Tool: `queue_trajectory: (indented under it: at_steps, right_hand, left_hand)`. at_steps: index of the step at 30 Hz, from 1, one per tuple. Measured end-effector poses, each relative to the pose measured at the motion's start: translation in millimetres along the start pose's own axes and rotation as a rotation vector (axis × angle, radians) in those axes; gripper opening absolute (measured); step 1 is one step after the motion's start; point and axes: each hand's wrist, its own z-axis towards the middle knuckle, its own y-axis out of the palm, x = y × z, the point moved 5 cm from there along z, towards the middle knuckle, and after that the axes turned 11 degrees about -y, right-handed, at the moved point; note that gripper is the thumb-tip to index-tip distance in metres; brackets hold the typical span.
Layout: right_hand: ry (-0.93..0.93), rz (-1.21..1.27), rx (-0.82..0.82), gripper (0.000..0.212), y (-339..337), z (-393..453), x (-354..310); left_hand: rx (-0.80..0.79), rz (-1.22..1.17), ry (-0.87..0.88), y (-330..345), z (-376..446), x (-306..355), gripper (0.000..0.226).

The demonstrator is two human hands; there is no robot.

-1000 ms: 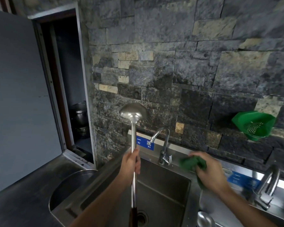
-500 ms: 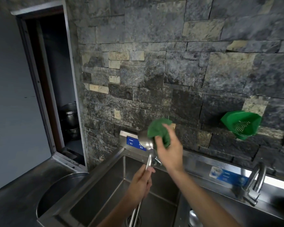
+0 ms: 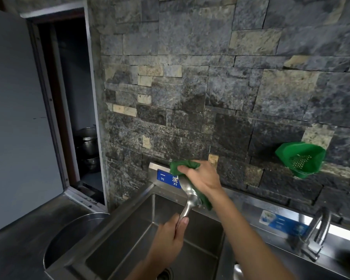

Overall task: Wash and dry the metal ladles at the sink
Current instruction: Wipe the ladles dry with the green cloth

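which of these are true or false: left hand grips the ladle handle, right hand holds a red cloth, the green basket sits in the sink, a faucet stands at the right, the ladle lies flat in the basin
1. The left hand grips the ladle handle. True.
2. The right hand holds a red cloth. False: the cloth is green.
3. The green basket sits in the sink. False: it hangs on the stone wall.
4. A faucet stands at the right. True.
5. The ladle lies flat in the basin. False: it is held up above it.
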Motion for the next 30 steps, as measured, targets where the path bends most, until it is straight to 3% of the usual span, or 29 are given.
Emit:
queue_trajectory:
  at_steps: [3,5,7,9,12,14,17,20,23,26,30]
  right_hand:
    - [0.078,0.307,0.032,0.017,0,-9,13]
    - [0.042,0.357,0.178,0.008,10,-23,18]
    - [-0.091,0.223,0.427,0.025,21,-45,15]
    - [-0.266,-0.069,0.54,0.047,37,-62,2]
    - [-0.298,-0.364,0.468,0.056,37,-56,-12]
    - [-0.219,-0.36,0.297,0.053,23,-37,-16]
    - [0.082,0.147,0.092,0.027,2,-7,2]
    - [0.339,0.769,-0.045,0.048,7,-6,28]
    - [0.441,1.215,0.021,0.048,24,-22,44]
    - [0.428,1.491,0.171,0.053,29,-28,45]
    - [0.379,1.69,0.258,0.051,24,-31,14]
  left_hand:
    - [-0.001,0.021,-0.006,-5,-10,-15,0.032]
    - [0.014,0.024,-0.04,-8,-12,-22,0.028]
    - [0.04,0.034,-0.011,-12,-7,-15,0.026]
    - [0.015,0.021,0.008,-16,1,-2,0.017]
    - [-0.018,0.044,0.049,-24,4,10,0.022]
    - [-0.034,0.081,0.034,-27,4,7,0.035]
    - [-0.054,0.129,0.043,-30,1,0,0.045]
    - [-0.043,0.133,0.037,-41,0,-6,0.049]
    - [-0.046,0.084,-0.071,-53,12,-8,0.057]
    - [-0.014,0.021,-0.198,-59,25,-11,0.059]
    - [0.138,0.041,-0.126,-57,20,2,0.048]
